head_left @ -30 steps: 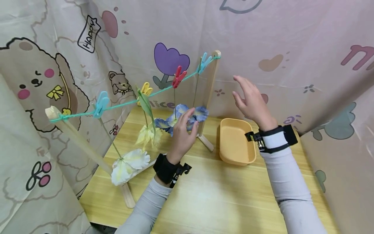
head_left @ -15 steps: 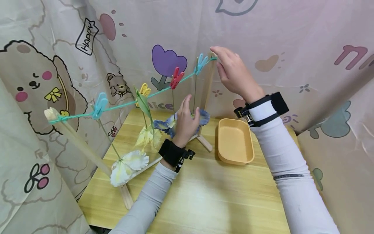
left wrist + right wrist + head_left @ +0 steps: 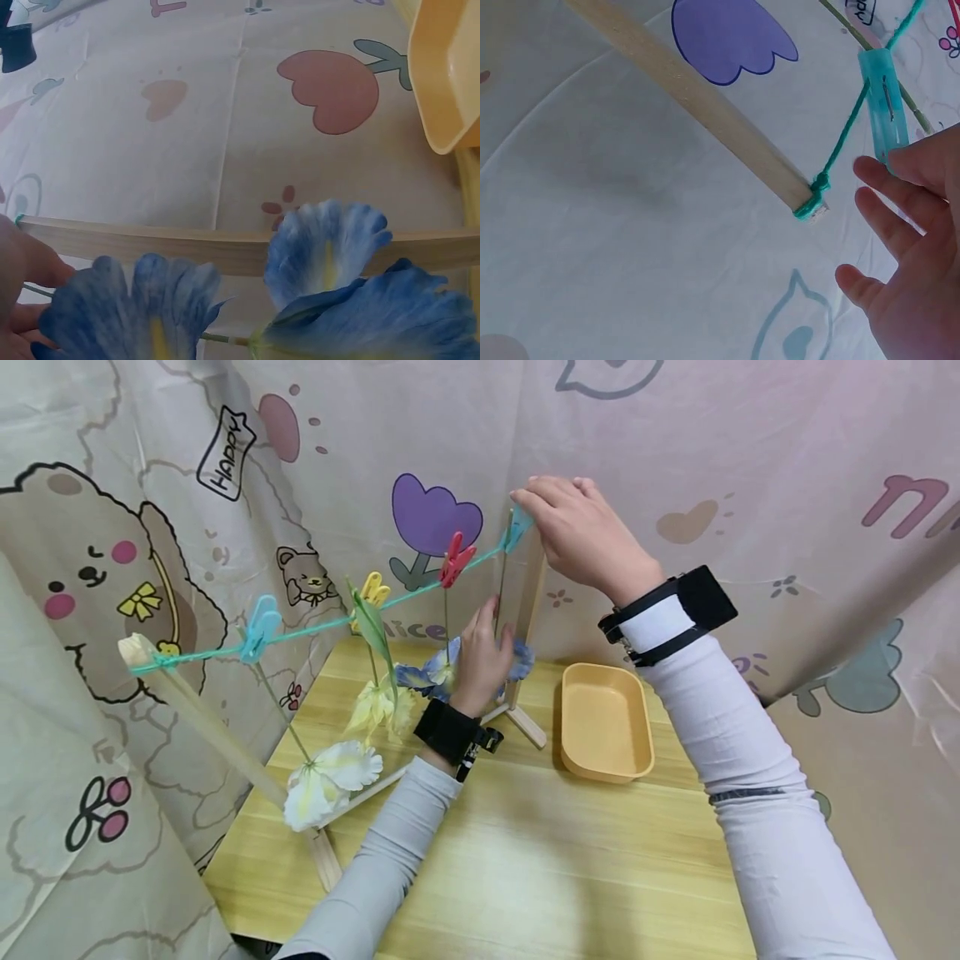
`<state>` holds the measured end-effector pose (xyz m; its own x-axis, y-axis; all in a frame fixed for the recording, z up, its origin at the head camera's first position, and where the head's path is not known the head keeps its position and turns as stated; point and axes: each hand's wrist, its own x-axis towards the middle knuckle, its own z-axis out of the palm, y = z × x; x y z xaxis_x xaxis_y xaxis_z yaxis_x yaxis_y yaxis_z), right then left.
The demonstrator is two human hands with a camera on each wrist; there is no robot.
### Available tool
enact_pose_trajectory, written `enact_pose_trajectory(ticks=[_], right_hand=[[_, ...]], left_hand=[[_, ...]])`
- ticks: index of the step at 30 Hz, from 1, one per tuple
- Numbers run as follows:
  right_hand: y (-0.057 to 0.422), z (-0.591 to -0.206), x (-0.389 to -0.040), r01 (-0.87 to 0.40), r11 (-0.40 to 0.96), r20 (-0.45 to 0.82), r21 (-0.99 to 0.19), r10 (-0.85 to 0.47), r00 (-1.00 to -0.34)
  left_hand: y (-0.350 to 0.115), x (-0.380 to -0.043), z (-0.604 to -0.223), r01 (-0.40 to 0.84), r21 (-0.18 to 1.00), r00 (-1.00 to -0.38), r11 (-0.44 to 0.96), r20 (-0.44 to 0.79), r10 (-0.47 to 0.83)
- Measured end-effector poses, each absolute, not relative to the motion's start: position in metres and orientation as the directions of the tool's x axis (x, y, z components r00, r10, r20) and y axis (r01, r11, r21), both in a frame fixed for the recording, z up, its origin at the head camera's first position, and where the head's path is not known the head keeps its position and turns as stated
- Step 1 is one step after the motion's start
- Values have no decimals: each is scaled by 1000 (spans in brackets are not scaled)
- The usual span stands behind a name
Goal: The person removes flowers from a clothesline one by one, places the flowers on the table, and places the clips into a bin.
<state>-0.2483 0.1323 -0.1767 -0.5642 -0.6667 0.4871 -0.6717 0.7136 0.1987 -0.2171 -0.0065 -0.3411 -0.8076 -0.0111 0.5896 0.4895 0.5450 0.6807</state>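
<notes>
My right hand (image 3: 588, 531) pinches the handle end of the far light-blue clothespin (image 3: 883, 97) between thumb and forefinger, other fingers spread. That clothespin sits on the teal cord (image 3: 845, 131), with a green stem (image 3: 847, 28) beside it. Lower down, my left hand (image 3: 483, 664) is at the stem of a hanging blue artificial flower (image 3: 326, 259). In the left wrist view the stem runs through a gap between thumb and fingers, just beside the blue petals. The left hand hides part of the blue flowers in the head view.
The cord spans two wooden posts (image 3: 217, 739). Along it are a red clothespin (image 3: 456, 560), a yellow one (image 3: 372, 592) and another blue one (image 3: 261, 628). A pale yellow flower (image 3: 378, 708) and a white flower (image 3: 330, 783) hang there. An orange tray (image 3: 607, 722) stands right on the wooden table (image 3: 525, 852).
My right hand has moved left from above the tray to the far blue clothespin and now pinches it. My left hand has moved slightly up and right, to the blue flower's stem.
</notes>
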Motion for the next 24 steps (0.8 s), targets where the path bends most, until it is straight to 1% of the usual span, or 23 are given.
enact_pose_trajectory(ticks=[6, 12, 20, 24], right_hand=[[133, -176, -248, -684, 704, 488, 191, -673, -556], [136, -177, -248, -681, 713, 502, 165, -655, -565], [137, -179, -244, -682, 700, 556, 211, -660, -505], [140, -180, -242, -673, 705, 574, 223, -653, -493]], left_hand=[[-8, -219, -347, 489, 676, -806, 551, 592, -10], [-6, -218, -348, 483, 706, -825, 518, 565, -1], [-7, -213, -348, 484, 716, -819, 503, 573, -26], [-8, -212, -348, 492, 712, -815, 501, 578, -20]])
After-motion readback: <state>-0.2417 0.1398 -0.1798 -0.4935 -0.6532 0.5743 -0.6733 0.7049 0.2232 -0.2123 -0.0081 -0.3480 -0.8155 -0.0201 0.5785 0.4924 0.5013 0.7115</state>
